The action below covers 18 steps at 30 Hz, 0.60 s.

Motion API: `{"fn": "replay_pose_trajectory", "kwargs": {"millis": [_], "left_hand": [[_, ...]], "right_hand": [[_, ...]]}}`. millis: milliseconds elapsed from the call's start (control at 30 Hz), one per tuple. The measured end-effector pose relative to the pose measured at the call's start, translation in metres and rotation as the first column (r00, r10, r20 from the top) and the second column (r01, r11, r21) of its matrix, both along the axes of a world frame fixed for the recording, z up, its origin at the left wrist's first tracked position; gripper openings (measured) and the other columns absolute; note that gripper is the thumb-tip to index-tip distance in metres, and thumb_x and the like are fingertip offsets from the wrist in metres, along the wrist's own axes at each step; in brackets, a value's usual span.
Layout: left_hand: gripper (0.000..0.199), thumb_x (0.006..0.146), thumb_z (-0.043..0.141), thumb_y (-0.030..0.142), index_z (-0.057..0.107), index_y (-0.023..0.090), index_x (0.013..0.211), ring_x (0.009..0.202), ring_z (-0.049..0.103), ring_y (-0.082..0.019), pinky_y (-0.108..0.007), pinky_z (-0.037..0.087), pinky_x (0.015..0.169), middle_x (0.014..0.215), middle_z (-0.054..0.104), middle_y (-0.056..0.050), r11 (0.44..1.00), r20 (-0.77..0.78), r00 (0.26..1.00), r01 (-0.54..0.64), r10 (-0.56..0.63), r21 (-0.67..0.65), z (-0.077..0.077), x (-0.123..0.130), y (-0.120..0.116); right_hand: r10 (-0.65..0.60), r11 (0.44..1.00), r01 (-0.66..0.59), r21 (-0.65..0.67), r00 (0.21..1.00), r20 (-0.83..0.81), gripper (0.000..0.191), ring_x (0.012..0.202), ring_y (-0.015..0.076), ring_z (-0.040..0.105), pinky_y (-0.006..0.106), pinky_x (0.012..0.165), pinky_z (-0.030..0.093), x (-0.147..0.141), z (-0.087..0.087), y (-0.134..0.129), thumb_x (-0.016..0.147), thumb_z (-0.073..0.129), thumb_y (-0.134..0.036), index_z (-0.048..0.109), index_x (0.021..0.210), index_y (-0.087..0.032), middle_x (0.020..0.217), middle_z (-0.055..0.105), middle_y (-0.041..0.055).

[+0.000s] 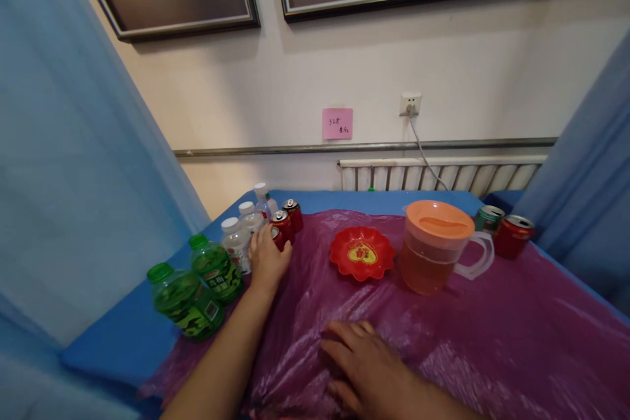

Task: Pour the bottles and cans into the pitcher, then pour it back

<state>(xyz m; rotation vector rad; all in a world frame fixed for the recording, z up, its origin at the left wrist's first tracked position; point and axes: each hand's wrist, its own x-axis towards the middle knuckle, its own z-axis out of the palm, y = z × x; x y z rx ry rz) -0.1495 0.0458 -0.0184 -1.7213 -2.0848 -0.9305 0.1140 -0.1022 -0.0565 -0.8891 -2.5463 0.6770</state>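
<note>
My left hand (267, 258) is closed round the nearest red can (277, 236) in a short row, its top showing past my fingers. Two more red cans (284, 224) stand just behind it. Clear bottles with white caps (236, 243) are close on the left of this hand, and two green bottles (189, 307) stand nearer to me. My right hand (361, 361) is low over the purple plastic sheet (305, 315), fingers apart, holding nothing. Beyond it lies a red scalloped plate (362, 253).
A pitcher with an orange lid (438, 220) holds amber liquid right of the plate. A green can (489, 218) and a red can (513, 236) stand at the far right. Blue curtains (73, 144) hang at both sides; a radiator (443, 174) is behind the table.
</note>
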Motion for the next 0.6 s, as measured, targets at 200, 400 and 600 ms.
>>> {"fn": "replay_pose_trajectory", "kwargs": {"millis": [200,400,600], "left_hand": [[0.046,0.083,0.059,0.025,0.061,0.01,0.126,0.128,0.054,-0.038,-0.052,0.039,0.113,0.133,0.063,-0.02,1.0,-0.073,0.997,0.026,-0.025,0.003,0.0,-0.003,0.002],[0.043,0.084,0.057,0.025,0.06,0.012,0.125,0.121,0.06,-0.036,-0.05,0.047,0.106,0.134,0.062,-0.02,0.996,-0.07,0.993,0.094,-0.094,-0.002,-0.002,-0.004,0.0],[0.05,0.083,0.063,0.034,0.057,0.015,0.129,0.12,0.061,-0.037,-0.051,0.046,0.106,0.129,0.066,-0.017,0.996,-0.028,0.997,0.078,-0.077,0.041,0.021,0.003,-0.012]], "right_hand": [[-0.021,0.999,0.021,0.041,1.0,-0.014,0.044,0.133,0.0293,0.055,0.051,0.112,0.044,0.014,0.013,0.001,0.094,0.062,-0.025,0.057,0.138,-0.023,0.151,0.054,0.0117],[-0.067,0.996,0.07,0.049,0.996,-0.06,0.045,0.135,0.0267,0.055,0.049,0.114,0.044,0.021,0.005,0.001,0.094,0.063,-0.023,0.057,0.138,-0.027,0.154,0.051,0.0074],[-0.094,0.995,0.097,0.024,0.992,-0.089,0.045,0.133,0.0262,0.057,0.048,0.113,0.044,0.032,0.008,0.003,0.092,0.061,-0.018,0.06,0.136,-0.026,0.15,0.055,0.0083]]}}
